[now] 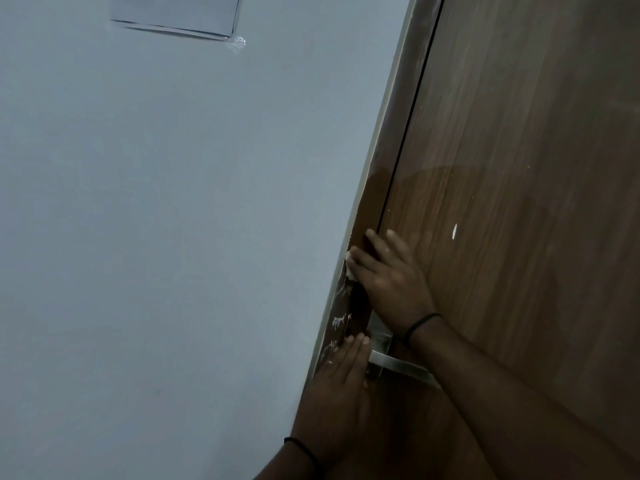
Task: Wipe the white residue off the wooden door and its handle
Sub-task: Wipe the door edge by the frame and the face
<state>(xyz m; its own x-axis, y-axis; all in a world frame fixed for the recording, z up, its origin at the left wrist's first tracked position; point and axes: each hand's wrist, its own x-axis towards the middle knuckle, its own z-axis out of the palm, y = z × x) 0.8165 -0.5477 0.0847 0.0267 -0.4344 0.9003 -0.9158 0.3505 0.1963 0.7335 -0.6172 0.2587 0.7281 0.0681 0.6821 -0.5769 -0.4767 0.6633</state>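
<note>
wood-grain brown door [519, 168] fills the right of the head view, tilted by the camera angle. we note its frame [375, 188] as a darker brown strip running beside a pale grey-white wall [156, 202].

right hand [388, 271] lies flat across the seam between door and frame, fingers spread, pressing a small white wad [350, 263] against the frame edge. only a sliver of the wad shows under the fingertips; we cannot tell if it is cloth or paper. grip: fingers laid open and flat over the wad, pinning it, not curled round it.

left hand [341, 379] rests lower, palm down on the frame just beside the metal handle [398, 365], fingers straight and together, holding nothing we can see.

white residue [341, 320] shows as streaks and flecks on the frame between the two hands. a few more white specks [454, 232] sit on the door face, up and right of the right hand.

the right forearm crosses over the far end of the handle lever and hides it; the handle plate is partly covered by the right wrist. a dark band [420, 323] circles the right wrist, another [303, 452] the left.

top left, a sheet of paper [180, 12] is stuck to the wall, with a shiny bit of tape [239, 43] at its corner.
</note>
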